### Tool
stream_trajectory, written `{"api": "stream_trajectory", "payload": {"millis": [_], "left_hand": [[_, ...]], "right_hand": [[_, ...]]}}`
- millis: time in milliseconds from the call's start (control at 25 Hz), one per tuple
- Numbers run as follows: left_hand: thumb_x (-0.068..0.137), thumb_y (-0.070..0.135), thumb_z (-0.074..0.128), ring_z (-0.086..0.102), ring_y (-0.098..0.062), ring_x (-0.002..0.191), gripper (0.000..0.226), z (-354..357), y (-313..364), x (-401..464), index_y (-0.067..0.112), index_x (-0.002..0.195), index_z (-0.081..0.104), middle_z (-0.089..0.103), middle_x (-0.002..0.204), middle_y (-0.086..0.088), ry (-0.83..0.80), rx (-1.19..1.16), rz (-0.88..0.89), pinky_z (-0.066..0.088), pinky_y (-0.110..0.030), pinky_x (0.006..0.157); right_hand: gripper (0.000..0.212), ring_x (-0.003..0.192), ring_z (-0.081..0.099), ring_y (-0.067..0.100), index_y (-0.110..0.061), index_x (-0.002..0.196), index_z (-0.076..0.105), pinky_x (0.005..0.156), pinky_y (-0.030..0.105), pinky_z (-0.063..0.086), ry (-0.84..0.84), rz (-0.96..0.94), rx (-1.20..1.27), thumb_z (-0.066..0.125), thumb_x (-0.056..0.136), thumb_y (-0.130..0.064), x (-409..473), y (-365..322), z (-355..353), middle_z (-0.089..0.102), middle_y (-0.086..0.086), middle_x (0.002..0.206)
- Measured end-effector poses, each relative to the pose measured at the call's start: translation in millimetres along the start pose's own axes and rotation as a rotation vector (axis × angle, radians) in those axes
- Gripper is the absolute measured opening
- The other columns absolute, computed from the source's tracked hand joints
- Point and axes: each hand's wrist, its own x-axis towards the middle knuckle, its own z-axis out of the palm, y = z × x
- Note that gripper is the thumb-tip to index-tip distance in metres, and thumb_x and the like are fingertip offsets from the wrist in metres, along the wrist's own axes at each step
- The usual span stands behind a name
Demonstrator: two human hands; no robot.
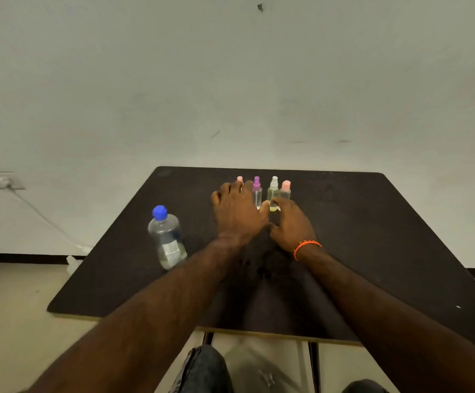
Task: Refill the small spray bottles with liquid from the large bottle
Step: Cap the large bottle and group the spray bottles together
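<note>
Four small spray bottles stand upright in a row near the far edge of the dark worktop (372, 222): a pink-capped bottle at the left end (240, 179), mostly hidden behind fingers, then a purple-capped bottle (256, 191), a clear-capped bottle (273, 191) holding a little yellowish liquid, and a second pink-capped bottle at the right end (286, 190). Their long axes are vertical, caps on, so none has been opened for filling yet. Both hands are out at the row. The left hand (237, 211) lies palm down with its fingers spread and fairly straight, their tips at the left pink-capped bottle and just beside the purple-capped one; it looks relaxed and grasps nothing that can be seen, though contact with the bottle behind it cannot be ruled out. The right hand (291, 222) sits just in front of the clear-capped bottle, its fingers curled towards the base of that bottle; whether they already pinch it or only touch it cannot be told. The large bottle (167, 239), blue cap closed and partly full of clear liquid, stands well apart to the left, nearer the person, on the left arm's side. The coming move likely turns on this: the small bottles lie directly ahead of both hands, the clear-capped one closest to the right hand, while the large bottle would fall most naturally to the left hand.
</note>
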Motion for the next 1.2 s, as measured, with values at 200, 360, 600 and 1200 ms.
{"api": "stream_trajectory", "payload": {"millis": [200, 360, 600, 1200], "left_hand": [[0.087, 0.063, 0.054, 0.039, -0.028, 0.139, 0.058, -58.3, -34.2, -33.1, 0.022, 0.127, 0.066, 0.052, 0.146, -0.007, -0.038, 0.137, 0.012, 0.029, -0.051, 0.113], [0.081, 0.069, 0.063, 0.034, -0.029, 0.144, 0.084, -96.0, -78.9, -54.2, 0.018, 0.145, 0.046, 0.041, 0.156, -0.009, 0.145, 0.138, 0.007, 0.029, -0.052, 0.112], [0.064, 0.09, 0.068, 0.031, -0.03, 0.148, 0.125, -105.6, -165.6, -69.1, 0.022, 0.158, 0.023, 0.038, 0.159, -0.007, 0.042, -0.009, -0.235, 0.021, -0.055, 0.115], [0.08, 0.076, 0.068, 0.064, -0.011, 0.103, 0.067, -66.8, -180.6, -61.7, 0.032, 0.13, 0.062, 0.072, 0.111, 0.011, -0.157, -0.226, -0.028, 0.029, -0.038, 0.09]], "right_hand": [[0.073, 0.127, 0.051, 0.023, -0.037, 0.13, 0.044, 0.102, 0.05, 0.048, -0.137, -0.091, -0.058, 0.071, 0.063, -0.049, -39.1, -52.7, 24.5, 0.051, -0.003, 0.138], [0.1, 0.139, 0.043, 0.027, -0.021, 0.153, 0.03, 0.111, 0.049, 0.042, -0.186, -0.123, -0.055, 0.079, 0.07, -0.051, -61.8, -98.0, 39.1, 0.038, 0.007, 0.155], [0.113, 0.147, 0.031, 0.027, -0.017, 0.157, 0.024, 0.118, 0.043, 0.033, -0.203, -0.132, 0.022, 0.087, 0.069, -0.05, -61.9, -133.5, 74.3, 0.026, 0.008, 0.162], [0.07, 0.115, 0.063, 0.022, -0.023, 0.143, 0.041, 0.097, 0.041, 0.053, -0.129, -0.149, 0.247, 0.076, 0.084, -0.041, -55.8, -125.1, 82.5, 0.064, 0.003, 0.13]]}}
